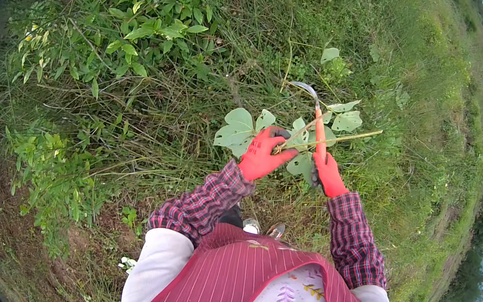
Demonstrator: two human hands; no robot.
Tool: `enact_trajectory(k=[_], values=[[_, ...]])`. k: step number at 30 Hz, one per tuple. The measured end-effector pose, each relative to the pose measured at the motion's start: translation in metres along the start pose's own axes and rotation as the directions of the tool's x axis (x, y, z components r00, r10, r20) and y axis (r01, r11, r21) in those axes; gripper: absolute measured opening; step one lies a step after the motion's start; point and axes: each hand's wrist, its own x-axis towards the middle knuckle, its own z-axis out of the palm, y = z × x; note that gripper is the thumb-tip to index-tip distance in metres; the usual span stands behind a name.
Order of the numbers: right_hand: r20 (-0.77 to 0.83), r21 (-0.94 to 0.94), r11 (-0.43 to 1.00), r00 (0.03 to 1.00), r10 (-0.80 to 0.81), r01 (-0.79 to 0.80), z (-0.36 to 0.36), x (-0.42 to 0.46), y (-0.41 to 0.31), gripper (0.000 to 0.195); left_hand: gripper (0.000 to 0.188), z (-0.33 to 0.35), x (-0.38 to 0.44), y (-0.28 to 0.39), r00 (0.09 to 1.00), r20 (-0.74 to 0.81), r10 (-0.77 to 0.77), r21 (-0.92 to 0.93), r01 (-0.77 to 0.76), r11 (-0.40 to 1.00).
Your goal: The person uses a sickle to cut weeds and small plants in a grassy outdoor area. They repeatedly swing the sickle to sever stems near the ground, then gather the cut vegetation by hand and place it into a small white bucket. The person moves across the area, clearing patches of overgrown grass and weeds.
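Observation:
My left hand [264,152], in a red work glove with dark palm coating, grips a cut-looking bundle of vine stems [341,139]. Broad, insect-holed green leaves [236,128] spread from the stems on both sides of that hand. My right hand [328,174], gloved alike, is closed around the orange handle of a sickle [320,132]. The sickle points away from me, its curved metal blade [310,89] bending to the left at the far end. Stems cross over the handle, and some leaves lie behind it. My right fingers are partly hidden by the glove's back.
A leafy bush [156,28] grows at the upper left, and a lower leafy plant [55,174] at the left. Tangled dry grass [135,109] covers the ground between them. My shoes [275,230] stand in grass. A grassy slope [434,180] runs along the right towards trees.

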Motion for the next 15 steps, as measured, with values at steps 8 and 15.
enact_trajectory(k=[8, 15], values=[[-0.086, -0.154, 0.988, 0.995, -0.046, 0.032, -0.003, -0.044, -0.062, 0.033, 0.050, 0.050, 0.200, -0.116, 0.827, -0.220, -0.517, -0.143, 0.497, 0.856], [-0.067, -0.546, 0.827, 0.977, -0.203, 0.134, 0.024, -0.046, -0.061, 0.037, 0.064, 0.087, 0.245, -0.203, 0.751, -0.018, -0.660, 0.070, 0.659, 0.748]])
